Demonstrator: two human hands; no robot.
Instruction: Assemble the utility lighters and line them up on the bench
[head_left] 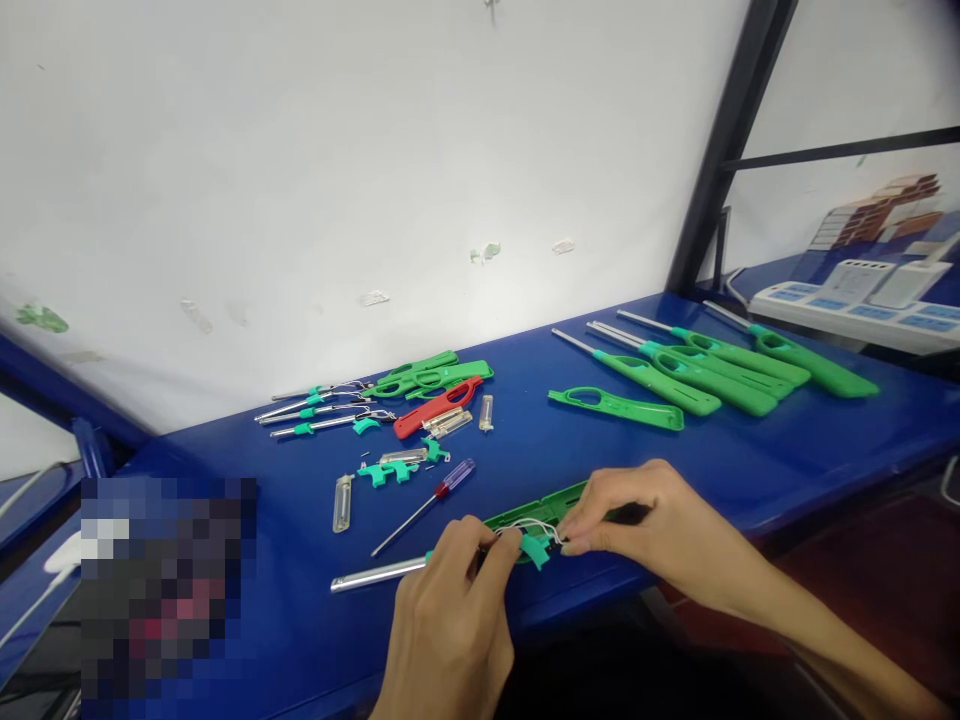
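Observation:
At the table's front edge lies a green lighter shell (pixel 564 500) with a metal tube (pixel 379 575) pointing left. White wires (pixel 534 523) and a teal trigger (pixel 535 551) show in it between my hands. My left hand (pixel 454 610) has its fingers closed on the lighter where the tube meets the shell. My right hand (pixel 645 520) pinches at the wire ends by a small black part; the fingertips hide most of it. Behind my hands a screwdriver (pixel 442 492) with a purple clear handle lies on the table.
On the blue table (pixel 300 620), tubes with wires (pixel 319 410), a red shell (pixel 439 408), clear tanks (pixel 342 503) and teal triggers (pixel 390 472) lie left. An empty green shell half (pixel 619 405) and several green lighters (pixel 667 385) lie right. Behind stands a white wall.

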